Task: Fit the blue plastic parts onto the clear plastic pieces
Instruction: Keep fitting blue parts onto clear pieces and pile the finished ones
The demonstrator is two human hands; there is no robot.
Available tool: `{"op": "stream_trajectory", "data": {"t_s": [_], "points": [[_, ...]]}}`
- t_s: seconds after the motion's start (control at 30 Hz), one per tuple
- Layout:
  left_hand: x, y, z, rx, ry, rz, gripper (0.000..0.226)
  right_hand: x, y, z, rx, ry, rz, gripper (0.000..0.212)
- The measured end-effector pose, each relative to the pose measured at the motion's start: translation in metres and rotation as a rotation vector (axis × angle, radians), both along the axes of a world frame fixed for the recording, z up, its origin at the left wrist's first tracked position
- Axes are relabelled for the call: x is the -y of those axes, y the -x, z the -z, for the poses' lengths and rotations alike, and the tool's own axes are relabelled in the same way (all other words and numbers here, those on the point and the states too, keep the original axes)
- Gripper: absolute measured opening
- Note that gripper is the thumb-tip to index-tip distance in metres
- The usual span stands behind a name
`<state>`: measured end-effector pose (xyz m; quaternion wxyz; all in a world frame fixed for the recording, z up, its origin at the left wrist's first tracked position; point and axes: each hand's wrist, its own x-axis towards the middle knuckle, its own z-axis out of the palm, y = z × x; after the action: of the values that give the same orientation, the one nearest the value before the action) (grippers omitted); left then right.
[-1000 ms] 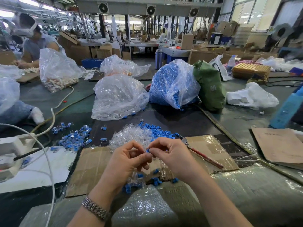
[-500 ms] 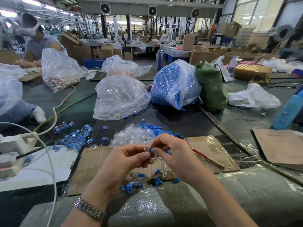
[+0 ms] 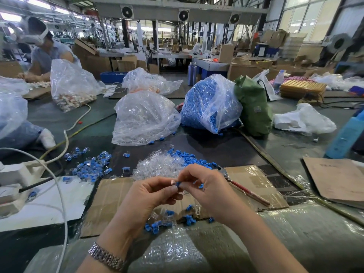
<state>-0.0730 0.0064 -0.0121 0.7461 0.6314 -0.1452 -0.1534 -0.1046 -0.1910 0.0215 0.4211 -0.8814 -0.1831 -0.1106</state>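
Together, left hand [image 3: 149,196] and right hand [image 3: 206,186] pinch one small, hard blue part [image 3: 178,184].

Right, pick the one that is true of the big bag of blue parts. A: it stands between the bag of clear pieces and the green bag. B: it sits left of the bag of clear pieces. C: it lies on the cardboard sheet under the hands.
A: the bag of blue parts stands with the bag of clear pieces on its left and the green bag on its right.

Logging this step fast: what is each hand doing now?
Left hand: pinches the clear plastic piece.
Right hand: pinches the blue plastic part.
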Motion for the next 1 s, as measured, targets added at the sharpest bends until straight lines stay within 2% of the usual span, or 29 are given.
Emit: {"op": "stream_trajectory", "data": {"t_s": [0.07, 0.1, 0.2, 0.27, 0.37, 0.5, 0.6, 0.7, 0.77, 0.87, 0.93, 1.0], "points": [[-0.001, -0.002, 0.001, -0.058, 0.06, -0.01, 0.028, 0.01, -0.002, 0.0, -0.1, -0.065, 0.062, 0.015], [-0.001, -0.002, 0.001, -0.084, 0.085, -0.022, 0.026, 0.019, -0.005, 0.001, -0.122, -0.02, 0.164, 0.018], [-0.001, -0.003, -0.001, -0.111, 0.12, -0.052, 0.021, 0.052, -0.015, 0.007, -0.287, 0.413, 0.596, 0.047], [-0.001, -0.002, -0.002, -0.12, 0.136, -0.061, 0.02, 0.066, -0.02, 0.011, -0.455, 0.627, 0.735, 0.054], [0.0, 0.0, -0.003, -0.131, 0.139, -0.069, 0.019, 0.074, -0.025, 0.015, -0.552, 0.636, 0.661, 0.044], [0.001, 0.0, -0.002, -0.159, 0.162, -0.095, 0.018, 0.068, -0.027, 0.016, -0.539, 0.706, 0.603, 0.031], [0.0, -0.002, -0.002, -0.162, 0.177, -0.115, 0.018, 0.065, -0.028, 0.013, -0.533, 0.596, 0.626, 0.021], [-0.001, -0.004, -0.001, -0.146, 0.173, -0.142, 0.028, 0.062, -0.026, -0.001, -0.434, 0.537, 0.631, 0.016], [-0.001, -0.005, -0.001, -0.157, 0.198, -0.155, 0.031, 0.055, -0.02, -0.016, -0.451, 0.389, 0.516, 0.022], [0.0, -0.005, -0.005, -0.187, 0.261, -0.166, 0.033, 0.031, -0.006, -0.037, -0.7, 0.12, 0.169, 0.023], [0.001, -0.004, -0.008, -0.174, 0.276, -0.171, 0.036, 0.015, 0.002, -0.041, -0.801, 0.07, 0.027, 0.02], [0.001, -0.003, -0.01, -0.158, 0.287, -0.172, 0.037, 0.003, 0.005, -0.038, -0.795, 0.062, -0.025, 0.018]]}}
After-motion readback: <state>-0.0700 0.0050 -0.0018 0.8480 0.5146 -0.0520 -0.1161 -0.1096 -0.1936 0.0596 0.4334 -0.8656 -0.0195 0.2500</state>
